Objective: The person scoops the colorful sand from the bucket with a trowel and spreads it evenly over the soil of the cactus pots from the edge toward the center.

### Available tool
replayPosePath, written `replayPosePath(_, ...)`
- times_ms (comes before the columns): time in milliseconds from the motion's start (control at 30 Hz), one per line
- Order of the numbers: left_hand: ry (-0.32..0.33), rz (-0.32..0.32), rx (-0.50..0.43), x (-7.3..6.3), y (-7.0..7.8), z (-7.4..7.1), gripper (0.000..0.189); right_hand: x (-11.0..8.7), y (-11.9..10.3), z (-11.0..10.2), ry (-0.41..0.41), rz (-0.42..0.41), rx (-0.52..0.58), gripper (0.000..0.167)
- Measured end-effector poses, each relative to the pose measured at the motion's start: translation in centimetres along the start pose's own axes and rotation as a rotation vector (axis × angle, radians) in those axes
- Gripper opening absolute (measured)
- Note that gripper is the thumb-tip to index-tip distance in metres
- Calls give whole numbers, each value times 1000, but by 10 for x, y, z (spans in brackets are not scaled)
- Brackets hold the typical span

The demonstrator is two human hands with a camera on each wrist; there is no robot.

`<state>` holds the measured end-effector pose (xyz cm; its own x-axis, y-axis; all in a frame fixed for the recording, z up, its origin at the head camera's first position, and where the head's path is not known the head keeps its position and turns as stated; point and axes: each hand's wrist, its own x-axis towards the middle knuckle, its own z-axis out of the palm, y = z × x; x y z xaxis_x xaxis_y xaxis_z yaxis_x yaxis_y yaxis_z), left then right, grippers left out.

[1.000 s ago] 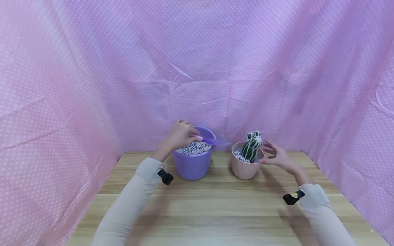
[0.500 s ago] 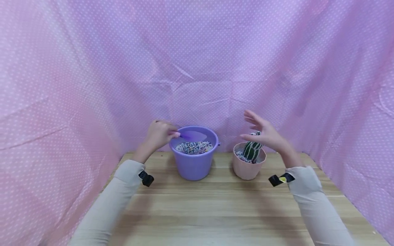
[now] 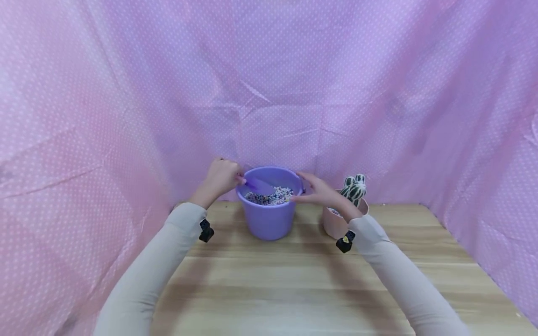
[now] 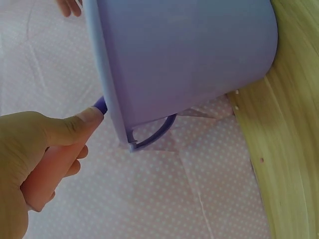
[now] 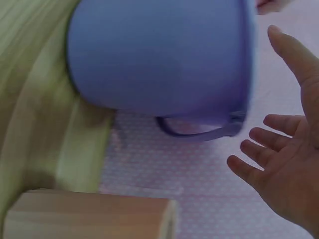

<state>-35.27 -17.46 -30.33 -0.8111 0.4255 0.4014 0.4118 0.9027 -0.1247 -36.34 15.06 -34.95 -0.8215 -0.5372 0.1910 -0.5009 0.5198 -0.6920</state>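
My left hand (image 3: 222, 175) grips a toy trowel at the left rim of a purple bucket (image 3: 269, 223). Its purple blade (image 3: 259, 186) reaches down inside, against the small multicoloured pebbles (image 3: 282, 194). In the left wrist view, fingers and thumb wrap the trowel's pink handle (image 4: 52, 174). My right hand (image 3: 320, 192) is spread at the bucket's right rim, holding nothing. The right wrist view shows its thumb and fingers apart, just beyond the rim. Behind the right wrist stands a pale pink pot (image 3: 333, 225) with a green-and-white striped cactus (image 3: 355, 191), partly hidden by the forearm.
Bucket and pot stand near the back of a wooden table (image 3: 269, 284). A pink dotted cloth (image 3: 277, 84) hangs behind and at both sides. The bucket's purple carrying handle (image 5: 199, 134) hangs down its outside.
My left hand drew the trowel back from near the pot, and the blade lowered into the bucket's pebbles. My right hand left the pot's side, rose over the cactus and came left to the bucket.
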Motion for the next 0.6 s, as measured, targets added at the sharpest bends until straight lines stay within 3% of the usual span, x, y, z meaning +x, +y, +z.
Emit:
replayPosePath(167,-70,-15,32,11,5,6,13,8,12,11,-6,8,7,96)
replayPosePath(367,-99,-11,60,17,9,19,13,7,18,18,-8,24,-36,102)
replayPosePath(600,-175,16,204,22,17,22,28,3,16,16,15,35,-44,103)
